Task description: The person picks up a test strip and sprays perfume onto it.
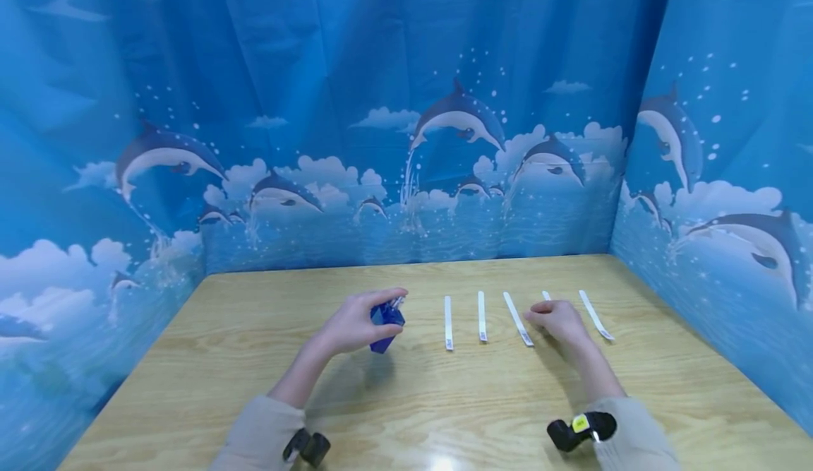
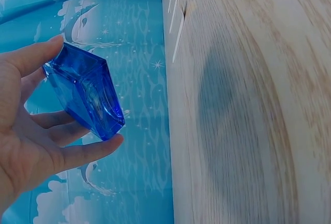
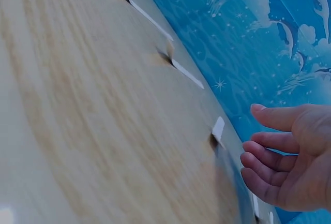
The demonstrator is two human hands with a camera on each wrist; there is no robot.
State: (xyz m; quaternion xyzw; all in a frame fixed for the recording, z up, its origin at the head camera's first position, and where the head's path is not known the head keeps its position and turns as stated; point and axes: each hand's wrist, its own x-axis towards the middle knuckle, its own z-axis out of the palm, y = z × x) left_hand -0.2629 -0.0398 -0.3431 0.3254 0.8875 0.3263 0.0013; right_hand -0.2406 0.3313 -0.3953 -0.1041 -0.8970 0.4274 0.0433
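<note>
My left hand (image 1: pixel 356 324) grips a faceted blue glass bottle (image 1: pixel 381 344) with a silvery top, a perfume bottle by its look. In the left wrist view the thumb and fingers span the bottle (image 2: pixel 85 87) from end to end, and its shadow falls on the wood apart from it. My right hand (image 1: pixel 560 321) hovers over the row of white paper strips with nothing in it. Its fingers bend loosely in the right wrist view. Under it, one strip (image 1: pixel 546 295) is mostly hidden; a slanted strip (image 1: pixel 517 318) lies just left of the fingertips.
More white strips lie on the wooden table (image 1: pixel 254 330): one strip (image 1: pixel 448 323) nearest the bottle, another strip (image 1: pixel 482 317) beside it, and a slanted strip (image 1: pixel 595 315) at the far right. A blue dolphin-print curtain (image 1: pixel 356 139) hangs behind and along both sides.
</note>
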